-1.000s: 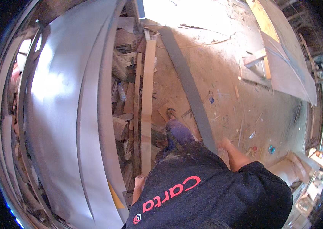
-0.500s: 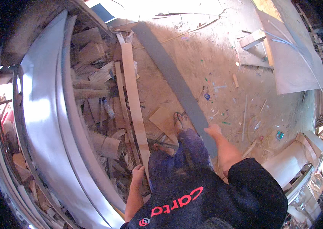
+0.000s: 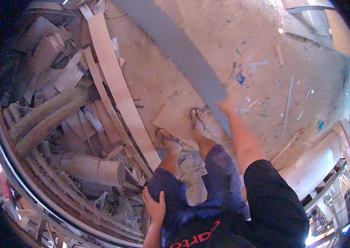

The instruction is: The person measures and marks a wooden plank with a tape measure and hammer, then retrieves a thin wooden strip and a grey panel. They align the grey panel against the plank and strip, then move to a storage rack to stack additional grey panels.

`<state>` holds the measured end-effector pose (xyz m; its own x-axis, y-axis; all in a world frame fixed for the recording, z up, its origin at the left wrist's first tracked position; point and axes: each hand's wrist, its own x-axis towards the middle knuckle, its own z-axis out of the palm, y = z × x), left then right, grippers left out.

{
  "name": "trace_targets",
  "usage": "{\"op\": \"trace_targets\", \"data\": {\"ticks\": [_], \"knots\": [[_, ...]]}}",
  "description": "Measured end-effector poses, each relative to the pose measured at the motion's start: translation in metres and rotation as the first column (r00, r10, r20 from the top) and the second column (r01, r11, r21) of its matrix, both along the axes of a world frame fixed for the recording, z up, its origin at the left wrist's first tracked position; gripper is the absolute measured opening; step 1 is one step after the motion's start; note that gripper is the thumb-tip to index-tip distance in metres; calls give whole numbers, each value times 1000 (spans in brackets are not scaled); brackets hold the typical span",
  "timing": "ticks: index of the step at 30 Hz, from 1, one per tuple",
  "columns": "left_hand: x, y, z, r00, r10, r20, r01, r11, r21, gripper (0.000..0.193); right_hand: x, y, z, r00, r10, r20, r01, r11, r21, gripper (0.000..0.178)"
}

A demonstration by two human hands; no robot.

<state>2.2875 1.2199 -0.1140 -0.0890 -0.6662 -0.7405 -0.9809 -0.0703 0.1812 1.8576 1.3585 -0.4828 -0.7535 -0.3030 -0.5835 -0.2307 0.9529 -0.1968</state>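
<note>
A long grey board (image 3: 179, 49) runs slantwise from the top of the view down to my right leg. My right hand (image 3: 226, 106) grips its right edge near the lower end, with the thumb on the upper face and the other fingers hidden. My left hand (image 3: 155, 206) is open beside my left thigh, fingers apart, holding nothing. Left of my feet, a long narrow light-wood strip (image 3: 119, 84) lies lengthwise, with a thinner wooden strip (image 3: 108, 106) alongside it.
A heap of wood scraps (image 3: 65, 78), two rough logs (image 3: 51, 118) and a pale rolled tube (image 3: 96, 168) fill the left side. Offcuts and litter, including a blue scrap (image 3: 240, 78), lie on the dusty floor (image 3: 261, 49). A pale curved sheet (image 3: 311, 167) stands at the lower right.
The view has tilted down and shifted, so the shiny sheets on the left are no longer seen. My left hand's fingers have opened. My right hand keeps its grip on the grey board.
</note>
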Motion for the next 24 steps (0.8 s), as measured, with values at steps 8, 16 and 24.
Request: {"op": "trace_targets", "data": {"ticks": [8, 16, 24], "knots": [[16, -19, -15, 975, -158, 155, 164, 986, -28, 79, -31, -61, -109, 965, 167, -203, -132, 976, 175, 118], [7, -24, -20, 969, -208, 132, 219, 974, -67, 75, -36, -60, -81, 994, 91, 62, -73, 966, -250, 83], [-2, -7, -11, 984, -144, 102, 149, 988, -42, 76, 35, -62, 117, 906, 409, 112, -371, 891, -261, 30]]}}
